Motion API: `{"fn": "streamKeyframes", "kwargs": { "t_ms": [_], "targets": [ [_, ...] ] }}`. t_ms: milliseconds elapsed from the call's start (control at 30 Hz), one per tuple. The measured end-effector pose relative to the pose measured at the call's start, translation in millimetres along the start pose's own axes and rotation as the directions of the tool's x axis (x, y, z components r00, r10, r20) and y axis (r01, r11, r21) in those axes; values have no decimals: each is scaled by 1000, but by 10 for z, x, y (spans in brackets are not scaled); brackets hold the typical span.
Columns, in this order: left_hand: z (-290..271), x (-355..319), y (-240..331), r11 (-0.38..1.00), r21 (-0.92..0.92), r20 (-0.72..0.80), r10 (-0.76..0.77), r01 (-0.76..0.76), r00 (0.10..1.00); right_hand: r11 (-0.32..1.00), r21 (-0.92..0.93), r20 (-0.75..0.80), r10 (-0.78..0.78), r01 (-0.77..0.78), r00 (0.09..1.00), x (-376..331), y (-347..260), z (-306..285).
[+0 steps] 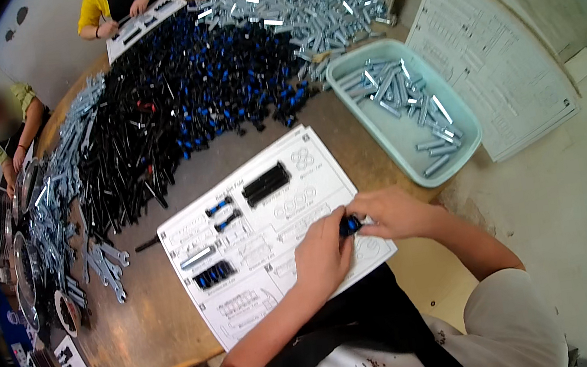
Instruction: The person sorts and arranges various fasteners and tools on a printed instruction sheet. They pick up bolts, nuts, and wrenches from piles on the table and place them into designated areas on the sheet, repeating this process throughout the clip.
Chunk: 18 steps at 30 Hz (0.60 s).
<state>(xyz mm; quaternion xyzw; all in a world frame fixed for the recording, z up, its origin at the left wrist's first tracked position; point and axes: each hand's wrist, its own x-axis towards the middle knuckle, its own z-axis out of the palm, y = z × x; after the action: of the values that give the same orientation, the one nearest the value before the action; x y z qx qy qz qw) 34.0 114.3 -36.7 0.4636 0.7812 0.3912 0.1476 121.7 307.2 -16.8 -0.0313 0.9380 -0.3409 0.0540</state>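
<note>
My left hand point(322, 253) and my right hand point(394, 213) meet over the right side of a white printed sheet point(291, 217). Between their closed fingers is a small cluster of black bolts with blue bands point(349, 226); the fingers partly cover it. On the sheet lie a row of long black bolts point(266, 184), two short black pieces with blue bands point(221, 207), a silver metal tube point(197, 258) and a row of black-and-blue bolts point(214, 274). My left wrist rests over the sheet's lower part.
Beyond the sheet spreads a heap of black and blue-banded bolts point(218, 74), with silver tubes point(298, 2) behind. A light green tub point(418, 175) of tubes stands right. Wrenches point(107, 270) lie left. Co-workers sit around the wooden table point(142, 332); printed sheets point(495, 72) hang at right.
</note>
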Motion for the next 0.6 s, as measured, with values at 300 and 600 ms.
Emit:
{"fn": "streamKeyframes", "kwargs": {
  "t_ms": [300,600],
  "targets": [
    [-462,7,-129,993,-101,-47,56,-61,997,962,-225,-439,45,-157,898,903,277,-982],
    [-1682,-1151,-1289,891,-353,-593,-449,286,668,793,-337,-579,251,-508,776,2463,1324,-1409]
  ]
}}
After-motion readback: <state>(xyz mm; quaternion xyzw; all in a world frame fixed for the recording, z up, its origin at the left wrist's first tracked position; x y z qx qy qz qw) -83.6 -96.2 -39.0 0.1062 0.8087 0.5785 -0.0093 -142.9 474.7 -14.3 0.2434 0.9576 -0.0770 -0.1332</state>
